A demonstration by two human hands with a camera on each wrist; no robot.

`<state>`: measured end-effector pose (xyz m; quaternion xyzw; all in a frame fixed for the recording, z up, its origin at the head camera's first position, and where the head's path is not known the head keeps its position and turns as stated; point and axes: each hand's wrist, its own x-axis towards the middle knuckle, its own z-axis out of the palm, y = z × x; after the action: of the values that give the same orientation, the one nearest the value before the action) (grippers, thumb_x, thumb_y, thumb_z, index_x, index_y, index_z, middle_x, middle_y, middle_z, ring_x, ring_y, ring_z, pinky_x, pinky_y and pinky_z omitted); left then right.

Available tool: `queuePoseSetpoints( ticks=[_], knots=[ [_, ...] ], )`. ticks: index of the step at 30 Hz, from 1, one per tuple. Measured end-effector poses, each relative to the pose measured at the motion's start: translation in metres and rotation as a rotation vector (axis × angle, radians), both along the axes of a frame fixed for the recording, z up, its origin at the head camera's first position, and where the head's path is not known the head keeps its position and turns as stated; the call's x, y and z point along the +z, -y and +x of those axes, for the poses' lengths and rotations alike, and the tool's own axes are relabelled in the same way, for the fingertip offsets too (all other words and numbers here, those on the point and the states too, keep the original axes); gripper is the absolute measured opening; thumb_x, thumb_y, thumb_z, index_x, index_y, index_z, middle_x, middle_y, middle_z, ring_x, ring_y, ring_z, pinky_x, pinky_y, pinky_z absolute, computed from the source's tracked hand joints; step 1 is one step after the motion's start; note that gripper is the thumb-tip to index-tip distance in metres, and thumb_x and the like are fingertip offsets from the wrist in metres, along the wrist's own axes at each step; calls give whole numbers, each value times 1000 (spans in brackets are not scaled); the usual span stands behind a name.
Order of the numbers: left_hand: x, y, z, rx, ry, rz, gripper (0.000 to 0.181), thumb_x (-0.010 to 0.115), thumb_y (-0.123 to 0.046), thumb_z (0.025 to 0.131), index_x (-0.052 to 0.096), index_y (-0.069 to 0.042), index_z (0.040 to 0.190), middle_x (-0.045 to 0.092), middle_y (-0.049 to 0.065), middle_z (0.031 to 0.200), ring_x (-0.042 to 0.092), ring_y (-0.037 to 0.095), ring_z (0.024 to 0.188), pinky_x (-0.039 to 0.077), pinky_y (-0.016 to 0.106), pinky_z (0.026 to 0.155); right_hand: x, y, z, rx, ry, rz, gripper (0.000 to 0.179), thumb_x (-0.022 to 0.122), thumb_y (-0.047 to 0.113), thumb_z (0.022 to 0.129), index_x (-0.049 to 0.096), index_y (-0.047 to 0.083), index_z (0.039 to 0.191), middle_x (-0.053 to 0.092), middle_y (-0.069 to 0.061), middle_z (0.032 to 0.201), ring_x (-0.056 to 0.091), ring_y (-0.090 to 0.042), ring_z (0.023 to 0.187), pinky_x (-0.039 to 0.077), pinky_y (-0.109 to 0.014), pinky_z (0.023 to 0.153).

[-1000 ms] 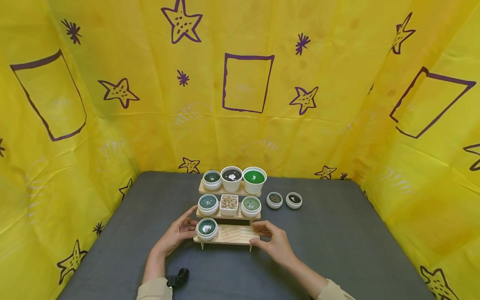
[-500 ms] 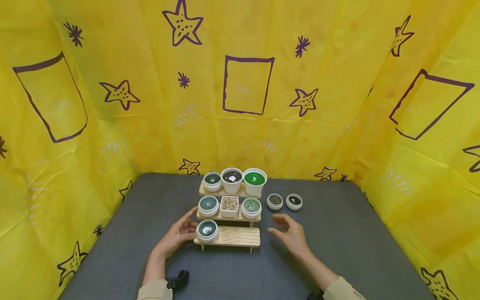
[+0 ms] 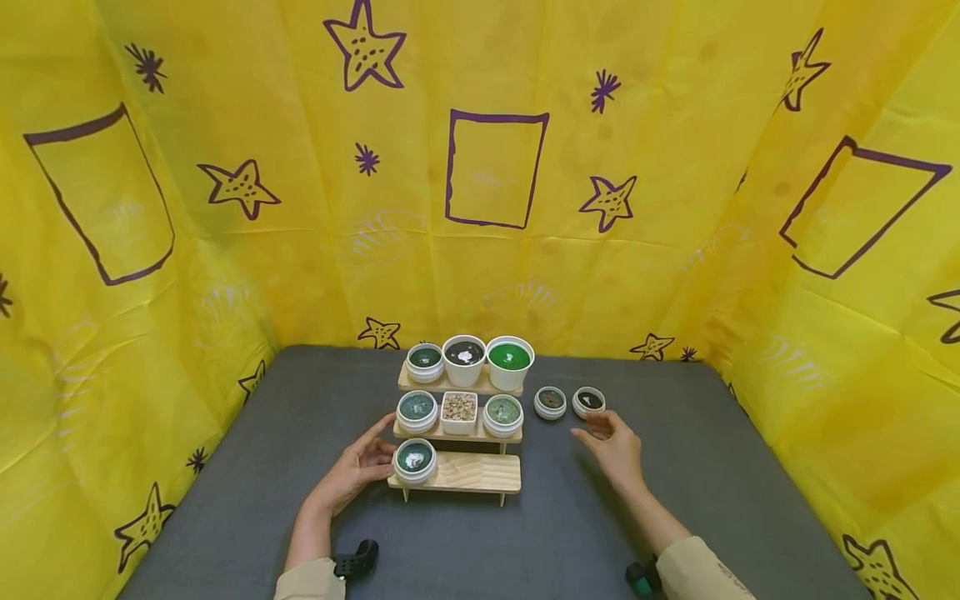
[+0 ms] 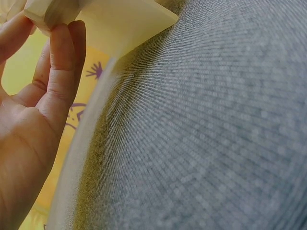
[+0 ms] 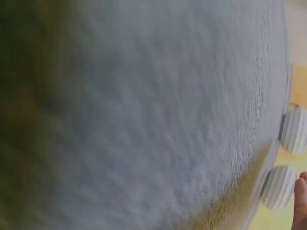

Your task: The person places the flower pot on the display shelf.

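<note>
A three-step wooden stand (image 3: pixel 480 472) bears small white cups and bowls with green, grey and dark contents. At its left end my left hand (image 3: pixel 352 467) holds the stand; in the left wrist view its fingers (image 4: pixel 62 62) and thumb meet at the wooden edge. A round white bowl (image 3: pixel 415 461) with green contents sits on the front step beside that hand. My right hand (image 3: pixel 617 450) is at the near side of a small white bowl (image 3: pixel 588 402) with dark contents on the table, fingers loosely bent and fingertips right at its rim. The ribbed bowl (image 5: pixel 279 188) shows beside a fingertip in the right wrist view.
Another small white bowl (image 3: pixel 550 402) stands between the stand and the right hand's bowl. A square bowl (image 3: pixel 459 412) of tan bits sits on the middle step, and taller cups (image 3: pixel 510 362) on the back step. Yellow cloth (image 3: pixel 495 275) walls the grey table (image 3: pixel 720 500).
My right hand has let go of the stand's right end and moved right and away to the bowl with dark contents. The left hand has stayed at the stand.
</note>
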<state>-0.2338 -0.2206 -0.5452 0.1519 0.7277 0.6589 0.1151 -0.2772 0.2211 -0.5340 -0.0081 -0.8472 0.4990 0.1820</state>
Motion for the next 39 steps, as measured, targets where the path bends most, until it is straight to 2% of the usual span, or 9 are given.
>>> queuePoseSetpoints(
  ticks=[6,8,11,14,17,21,28,39],
  knots=[
    [-1,0,0,-12,-3,18,85,67,-5,91,15,-11,159,57,0,112,63,5,102,52,20,88,-1,-11,-14,-132,-2,44,43,87,16,73,68,0,109,74,-20,104,73,-34,95,47,-5,70],
    [-1,0,0,-19,-6,24,85,67,-4,91,15,-11,159,57,-1,112,63,5,102,52,20,88,-1,-13,-18,-167,9,58,46,87,18,73,67,0,110,74,-20,105,73,-34,95,49,-11,72],
    [-1,0,0,-20,-11,23,85,66,-4,91,15,-11,159,57,-1,112,63,5,102,52,20,88,0,-14,-23,-189,41,78,52,87,19,73,63,1,116,72,-21,110,71,-35,100,55,-28,81],
    [-1,0,-1,-18,-14,15,85,66,-5,91,15,-11,159,57,0,112,63,5,102,52,19,88,2,-15,-28,-178,77,81,60,86,18,73,59,-1,122,68,-24,119,68,-38,108,53,-45,91],
    [0,0,-1,-20,-10,13,85,66,-5,92,15,-11,159,57,0,113,63,5,102,52,19,88,3,-16,-32,-169,113,85,67,86,20,73,55,-3,128,63,-27,126,64,-41,114,50,-50,97],
    [0,0,-2,-26,-7,17,85,66,-5,91,15,-11,159,58,0,113,63,5,102,52,20,88,4,-19,-35,-160,162,92,74,86,23,74,51,-4,133,60,-30,131,61,-43,120,47,-51,101],
    [1,1,-1,-24,-7,16,85,66,-5,92,13,-10,159,57,1,113,63,5,102,52,20,88,3,-18,-42,-90,233,87,77,81,26,80,45,-7,139,53,-32,139,51,-44,130,41,-52,108],
    [2,0,0,-26,-1,7,86,66,-6,92,12,-8,159,57,1,113,63,5,103,52,19,88,2,-9,-50,-115,212,129,72,78,24,80,48,-9,136,58,-33,131,54,-47,122,41,-54,105]
  ],
)
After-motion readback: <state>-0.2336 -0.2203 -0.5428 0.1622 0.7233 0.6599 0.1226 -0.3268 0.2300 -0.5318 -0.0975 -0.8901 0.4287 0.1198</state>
